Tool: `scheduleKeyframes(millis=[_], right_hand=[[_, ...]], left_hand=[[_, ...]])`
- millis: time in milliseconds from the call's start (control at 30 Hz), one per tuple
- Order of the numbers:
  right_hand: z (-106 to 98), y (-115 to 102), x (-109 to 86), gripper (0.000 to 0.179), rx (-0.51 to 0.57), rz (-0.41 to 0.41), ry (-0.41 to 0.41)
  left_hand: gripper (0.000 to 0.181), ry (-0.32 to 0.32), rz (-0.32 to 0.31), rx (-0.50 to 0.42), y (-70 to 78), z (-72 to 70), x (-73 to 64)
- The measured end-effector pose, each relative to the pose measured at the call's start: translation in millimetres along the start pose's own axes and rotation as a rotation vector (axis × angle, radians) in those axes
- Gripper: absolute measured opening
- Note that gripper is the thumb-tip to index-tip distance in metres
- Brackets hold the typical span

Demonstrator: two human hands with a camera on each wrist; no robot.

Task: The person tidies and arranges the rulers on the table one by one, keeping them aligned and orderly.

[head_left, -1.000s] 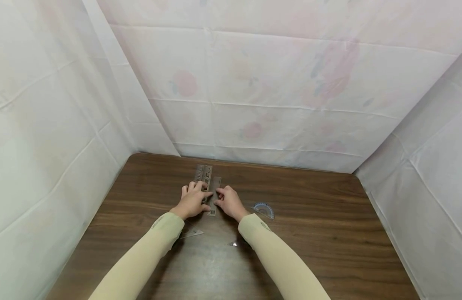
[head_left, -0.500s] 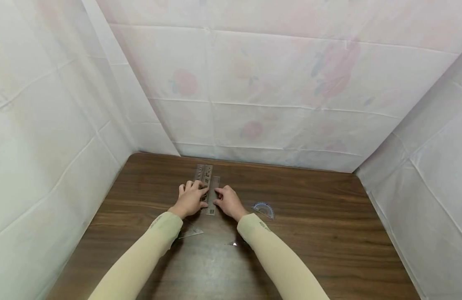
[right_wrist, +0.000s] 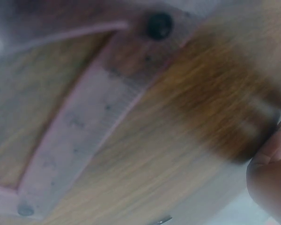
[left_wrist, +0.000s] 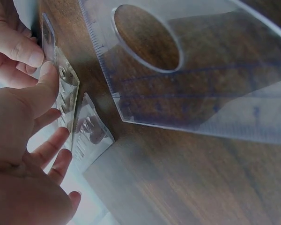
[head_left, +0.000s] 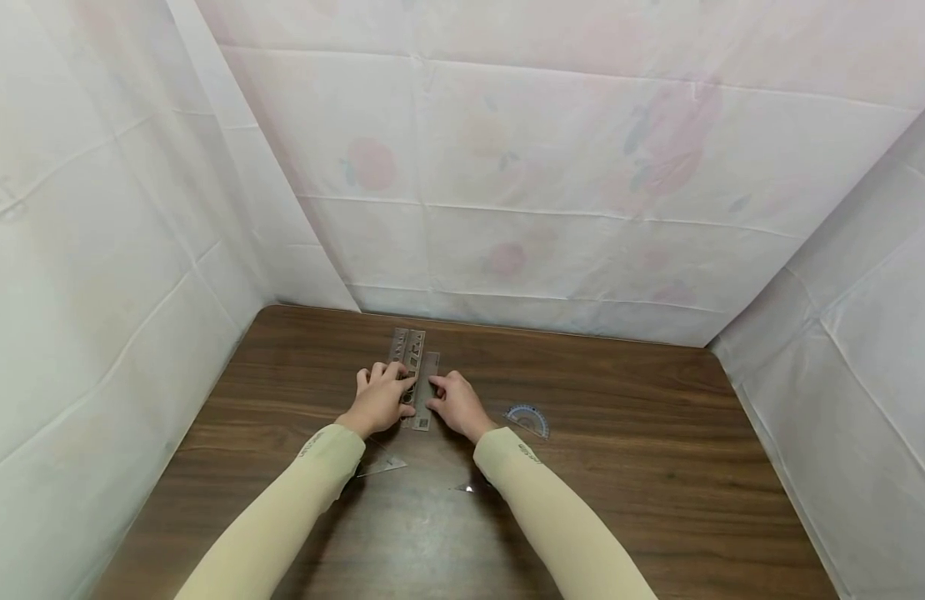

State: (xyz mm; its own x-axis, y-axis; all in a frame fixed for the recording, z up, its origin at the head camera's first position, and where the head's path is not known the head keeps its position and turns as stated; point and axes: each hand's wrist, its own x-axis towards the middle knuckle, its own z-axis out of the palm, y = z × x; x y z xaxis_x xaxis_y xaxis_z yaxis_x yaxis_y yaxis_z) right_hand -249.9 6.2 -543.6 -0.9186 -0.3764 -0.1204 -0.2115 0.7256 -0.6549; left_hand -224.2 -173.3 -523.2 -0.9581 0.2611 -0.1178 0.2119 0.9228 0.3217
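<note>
Clear plastic rulers lie side by side on the brown table. Two have cut-out shapes: a left stencil ruler (head_left: 399, 343) and a middle stencil ruler (head_left: 416, 343). A plain ruler (head_left: 432, 363) lies against the middle one's right side, its far end set nearer me. My left hand (head_left: 377, 403) rests over the stencil rulers, fingers spread, with the thumb by their near ends. My right hand (head_left: 460, 406) touches the plain ruler's right edge with index fingertip and thumb apart. In the left wrist view the left fingers (left_wrist: 51, 145) are extended beside the stencil ruler (left_wrist: 65, 89).
A clear set square (head_left: 387, 465) lies under the left forearm. A second clear triangular piece (head_left: 466, 487) lies by the right sleeve, mostly hidden. Right of the right hand is a blue-marked protractor (head_left: 528, 421). White printed sheeting (head_left: 507, 192) encloses the table's far edge and sides.
The plain ruler has shifted slightly left, closing up to the middle stencil ruler. My left index finger and thumb have drawn back left off the plain ruler. The right hand followed slightly left.
</note>
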Motion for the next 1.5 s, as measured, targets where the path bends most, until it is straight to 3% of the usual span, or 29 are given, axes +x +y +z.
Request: scheduleKeyframes(millis=[300, 533, 967, 1267, 1500], right_hand=[[0.5, 0.6, 0.6, 0.049, -0.001, -0.009, 0.004], [-4.0, 3.7, -1.6, 0.053, 0.101, -0.017, -0.015], [-33.2, 8.0, -12.5, 0.055, 0.113, -0.052, -0.043], [-66.9, 17.1, -28.1, 0.054, 0.119, -0.102, 0.001], [-85.0, 28.1, -43.0, 0.053, 0.102, -0.113, 0.033]], left_hand=[[0.062, 0.01, 0.002, 0.015, 1.4, -2.8, -1.4], [0.062, 0.025, 0.011, -0.006, 0.5, -3.4, -3.0], [0.063, 0.078, 0.044, -0.036, 6.9, -8.5, -10.1], [0.064, 0.155, 0.134, -0.039, 26.6, -8.6, -13.1], [0.063, 0.204, 0.168, -0.087, 48.6, -10.4, -18.7]])
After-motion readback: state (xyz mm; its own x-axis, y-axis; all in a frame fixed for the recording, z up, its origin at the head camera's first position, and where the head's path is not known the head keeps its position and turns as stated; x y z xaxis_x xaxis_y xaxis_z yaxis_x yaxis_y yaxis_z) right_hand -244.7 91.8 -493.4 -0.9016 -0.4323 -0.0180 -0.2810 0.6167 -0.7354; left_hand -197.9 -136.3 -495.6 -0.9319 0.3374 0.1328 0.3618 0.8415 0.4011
